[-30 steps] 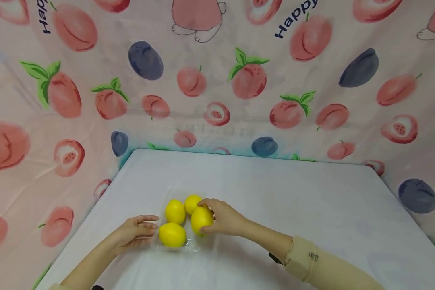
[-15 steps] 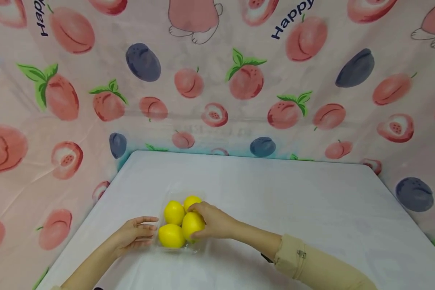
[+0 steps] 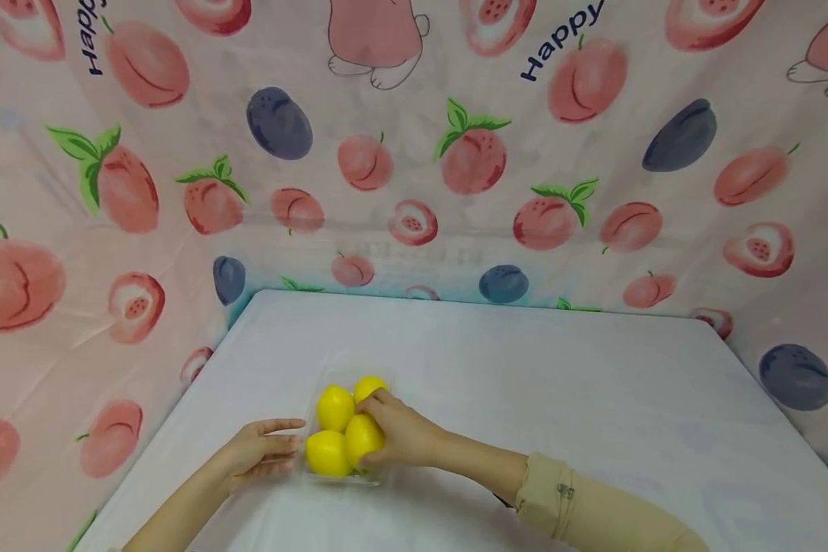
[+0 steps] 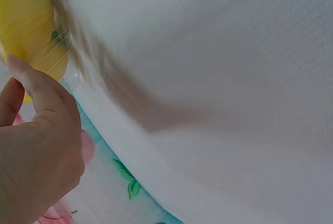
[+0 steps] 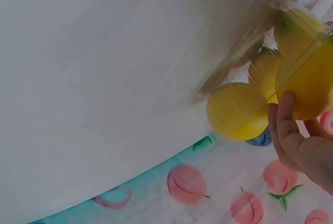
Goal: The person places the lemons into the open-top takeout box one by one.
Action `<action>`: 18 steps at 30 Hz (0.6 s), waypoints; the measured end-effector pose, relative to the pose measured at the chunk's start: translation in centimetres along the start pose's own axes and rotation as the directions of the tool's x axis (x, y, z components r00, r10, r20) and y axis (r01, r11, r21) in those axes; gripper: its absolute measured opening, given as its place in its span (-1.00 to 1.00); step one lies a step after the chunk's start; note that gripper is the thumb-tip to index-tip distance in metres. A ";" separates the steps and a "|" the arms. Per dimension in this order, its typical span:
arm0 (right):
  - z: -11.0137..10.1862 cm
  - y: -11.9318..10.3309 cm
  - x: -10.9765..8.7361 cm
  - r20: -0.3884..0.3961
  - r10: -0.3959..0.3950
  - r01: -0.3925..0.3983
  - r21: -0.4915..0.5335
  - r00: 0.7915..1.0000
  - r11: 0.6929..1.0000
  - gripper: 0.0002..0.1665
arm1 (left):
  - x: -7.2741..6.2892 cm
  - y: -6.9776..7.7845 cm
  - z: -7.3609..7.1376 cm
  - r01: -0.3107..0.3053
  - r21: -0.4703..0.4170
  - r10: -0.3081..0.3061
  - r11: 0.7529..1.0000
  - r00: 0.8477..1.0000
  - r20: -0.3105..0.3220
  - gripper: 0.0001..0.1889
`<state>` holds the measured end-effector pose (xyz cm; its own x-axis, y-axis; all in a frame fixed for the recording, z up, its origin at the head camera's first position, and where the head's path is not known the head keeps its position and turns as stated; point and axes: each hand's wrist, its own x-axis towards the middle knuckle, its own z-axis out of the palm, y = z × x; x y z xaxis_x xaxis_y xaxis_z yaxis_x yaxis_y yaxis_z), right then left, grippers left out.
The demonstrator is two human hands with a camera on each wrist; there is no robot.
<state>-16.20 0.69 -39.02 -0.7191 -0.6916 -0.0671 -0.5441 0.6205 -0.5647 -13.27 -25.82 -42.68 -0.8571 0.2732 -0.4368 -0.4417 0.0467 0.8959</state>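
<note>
A clear plastic box [image 3: 345, 481] stands on the white table, left of the middle, with several yellow lemons in it. My right hand [image 3: 410, 435] grips the front right lemon [image 3: 363, 438] between thumb and fingers, low inside the box. Beside that fruit lies the front left lemon [image 3: 327, 454]; behind are a back left lemon [image 3: 335, 408] and a back right lemon [image 3: 370, 386], the latter partly covered by my fingers. My left hand [image 3: 261, 451] has its fingers extended at the box's left wall. In the left wrist view, lemons [image 4: 31, 15] show through the clear wall.
The white table [image 3: 559, 383] reaches far to the right and behind the box. A peach-printed cloth [image 3: 414, 153] hangs behind the table and along its sides.
My right hand has moved left and toward me, bringing its lemon down beside the front left one. My left hand has stayed at the box's left side.
</note>
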 end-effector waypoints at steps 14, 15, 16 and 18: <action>1.2 -0.5 0.1 -0.047 -0.002 -0.004 -0.134 0.999 0.991 -0.38 | 0.0 -0.1 0.1 0.013 -0.052 -0.013 0.999 1.000 0.002 -0.60; 1.2 -0.5 0.1 -0.051 -0.005 -0.002 -0.137 0.999 0.991 -0.40 | 0.0 0.0 0.1 0.012 -0.052 -0.012 0.999 1.000 0.000 -0.60; 1.2 -0.5 0.1 -0.054 -0.007 0.000 -0.141 0.999 0.990 -0.41 | -0.1 0.1 0.1 0.012 -0.051 -0.012 0.999 1.000 -0.002 -0.61; 1.2 -0.5 0.1 -0.060 -0.014 0.004 -0.151 0.998 0.988 -0.44 | 0.0 0.2 0.2 0.012 -0.053 -0.012 0.999 1.000 -0.002 -0.61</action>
<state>-15.52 -0.14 -39.71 -0.7363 -0.6766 -0.0102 -0.6063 0.6663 -0.4341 -13.29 -25.64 -42.44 -0.8520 0.2709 -0.4481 -0.4657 -0.0009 0.8849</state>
